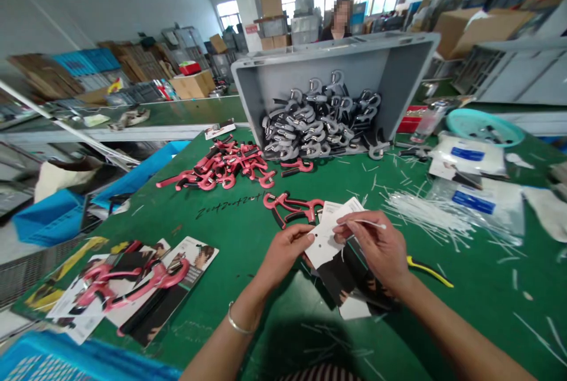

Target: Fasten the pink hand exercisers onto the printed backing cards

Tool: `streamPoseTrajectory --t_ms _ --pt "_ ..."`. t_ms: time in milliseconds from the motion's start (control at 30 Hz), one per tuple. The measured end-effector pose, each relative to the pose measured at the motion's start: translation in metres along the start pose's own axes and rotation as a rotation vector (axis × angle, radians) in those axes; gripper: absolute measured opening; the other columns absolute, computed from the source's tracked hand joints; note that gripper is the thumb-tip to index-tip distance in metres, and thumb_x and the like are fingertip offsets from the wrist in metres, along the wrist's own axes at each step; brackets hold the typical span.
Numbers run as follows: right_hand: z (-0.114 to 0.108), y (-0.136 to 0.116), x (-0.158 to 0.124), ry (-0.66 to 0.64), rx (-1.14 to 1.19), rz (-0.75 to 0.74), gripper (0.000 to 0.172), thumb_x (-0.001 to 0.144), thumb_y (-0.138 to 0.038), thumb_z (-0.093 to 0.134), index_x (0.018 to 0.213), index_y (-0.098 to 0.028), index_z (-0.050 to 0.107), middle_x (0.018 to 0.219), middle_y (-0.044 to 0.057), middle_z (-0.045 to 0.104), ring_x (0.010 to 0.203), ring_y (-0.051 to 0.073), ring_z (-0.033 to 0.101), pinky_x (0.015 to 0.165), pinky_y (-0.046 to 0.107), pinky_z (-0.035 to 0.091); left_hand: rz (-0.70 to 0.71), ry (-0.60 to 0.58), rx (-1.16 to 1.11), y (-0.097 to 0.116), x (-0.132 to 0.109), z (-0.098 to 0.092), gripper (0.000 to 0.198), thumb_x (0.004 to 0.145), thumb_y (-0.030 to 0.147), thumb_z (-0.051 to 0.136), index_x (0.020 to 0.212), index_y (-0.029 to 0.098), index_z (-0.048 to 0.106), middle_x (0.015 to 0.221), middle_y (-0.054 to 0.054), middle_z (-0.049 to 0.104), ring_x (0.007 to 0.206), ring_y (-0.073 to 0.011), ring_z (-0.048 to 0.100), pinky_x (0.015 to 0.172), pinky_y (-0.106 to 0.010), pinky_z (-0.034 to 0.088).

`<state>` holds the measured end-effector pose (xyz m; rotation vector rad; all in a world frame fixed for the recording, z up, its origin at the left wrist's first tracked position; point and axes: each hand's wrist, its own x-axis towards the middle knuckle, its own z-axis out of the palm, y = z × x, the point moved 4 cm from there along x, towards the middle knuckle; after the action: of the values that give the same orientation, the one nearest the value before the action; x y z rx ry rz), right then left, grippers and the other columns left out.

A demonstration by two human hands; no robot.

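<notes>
Between thumb and fingers, my left hand (286, 251) grips the edge of a printed backing card (325, 245) with small punched holes. My right hand (376, 251) pinches a thin white cable tie (370, 223) over the card, its head end sticking out to the right. More printed cards (357, 305) lie beneath my hands. Just beyond the card are pink and black hand grip strengtheners (292, 207). Close to my right wrist lies a yellow-handled tool (432, 272), its other end hidden.
A grey crate (381, 74) on its side holds many grey hand grips (310, 124). Pink grips (225, 162) are heaped left of it; carded ones (150, 286) lie front left. Loose cable ties (427, 212), plastic bags (473, 153) and a turquoise basin (485, 124) occupy the right.
</notes>
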<state>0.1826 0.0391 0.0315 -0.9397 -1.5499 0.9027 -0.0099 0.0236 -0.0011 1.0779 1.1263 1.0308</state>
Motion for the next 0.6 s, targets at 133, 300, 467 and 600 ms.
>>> streamPoseTrajectory --t_ms 133,300,467,600 --pt "0.004 0.009 0.001 -0.03 -0.002 -0.001 0.012 0.096 -0.031 0.057 0.105 -0.024 0.059 0.096 0.006 0.072 0.082 0.02 0.072 0.073 0.034 0.061 0.014 -0.005 0.017 0.001 0.001 0.001 0.036 0.081 0.038 0.068 0.106 0.012 0.071 0.083 -0.006 0.069 0.069 -0.0147 0.059 0.062 -0.024 0.047" --pt "0.015 0.016 0.001 -0.097 -0.119 -0.083 0.012 0.097 -0.027 0.054 0.107 -0.024 0.059 0.098 0.005 0.07 0.086 0.019 0.07 0.077 0.034 0.057 0.026 -0.029 0.062 0.002 0.004 0.003 0.036 0.084 0.038 0.066 0.109 0.012 0.07 0.088 -0.007 0.07 0.069 -0.0148 0.059 0.064 -0.025 0.048" --pt "0.021 -0.005 0.02 -0.291 -0.305 -0.313 0.011 0.096 -0.023 0.054 0.104 -0.024 0.062 0.11 0.007 0.068 0.108 0.023 0.06 0.095 0.043 0.046 0.079 -0.03 0.139 0.024 0.003 -0.008 0.031 0.085 0.035 0.066 0.107 0.014 0.072 0.096 -0.007 0.072 0.081 -0.017 0.061 0.074 -0.026 0.047" --pt "0.022 -0.015 0.042 -0.52 -0.279 -0.188 0.011 0.095 -0.03 0.056 0.098 -0.024 0.065 0.104 0.005 0.068 0.101 0.022 0.059 0.089 0.038 0.045 0.075 -0.166 0.128 0.045 0.006 -0.011 0.027 0.084 0.033 0.069 0.103 0.015 0.075 0.101 -0.006 0.072 0.09 -0.018 0.062 0.082 -0.027 0.045"
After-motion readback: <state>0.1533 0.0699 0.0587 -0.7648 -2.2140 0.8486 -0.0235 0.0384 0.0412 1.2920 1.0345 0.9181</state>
